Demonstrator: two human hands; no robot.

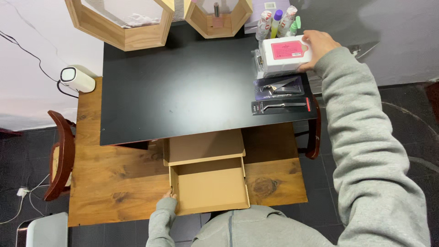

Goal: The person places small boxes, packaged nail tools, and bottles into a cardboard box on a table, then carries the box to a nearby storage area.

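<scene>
2 hands work apart: the right hand [318, 45] grasps a white packet [283, 55] at upper right, far from the open cardboard box [210, 185] steadied by the left hand [168, 195], its grip unclear.

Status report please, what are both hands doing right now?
Right hand gripping white wipes pack at the black board's far corner. Left hand on open cardboard box, empty inside. Two packaged tools beside the pack.

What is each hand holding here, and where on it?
Right hand grips the white pack at its right end; left hand touches the open cardboard box at its left wall.
</scene>
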